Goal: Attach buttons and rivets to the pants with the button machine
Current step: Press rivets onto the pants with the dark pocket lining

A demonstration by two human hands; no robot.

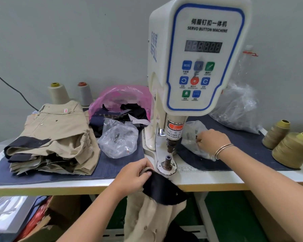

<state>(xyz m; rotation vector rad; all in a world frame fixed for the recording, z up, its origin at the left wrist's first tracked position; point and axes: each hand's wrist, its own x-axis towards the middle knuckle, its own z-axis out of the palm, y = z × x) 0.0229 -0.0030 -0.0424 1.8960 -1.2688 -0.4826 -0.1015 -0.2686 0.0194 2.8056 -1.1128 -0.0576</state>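
Observation:
The white servo button machine (198,58) stands mid-table, its lower die (168,160) on a round base with nothing on it. My left hand (135,177) grips the beige pants (152,217) by their dark navy flap (164,187) at the table's front edge, just left of the die; the pants hang down below the table. My right hand (212,140) is right of the machine, over a clear plastic bag (194,137), and pinches a small dark piece at its fingertips.
A stack of beige pants (54,137) lies at the left on the blue denim mat (112,165). A clear bag of metal parts (119,137) and a pink bag of dark scraps (122,105) sit behind. Thread cones (290,149) stand right.

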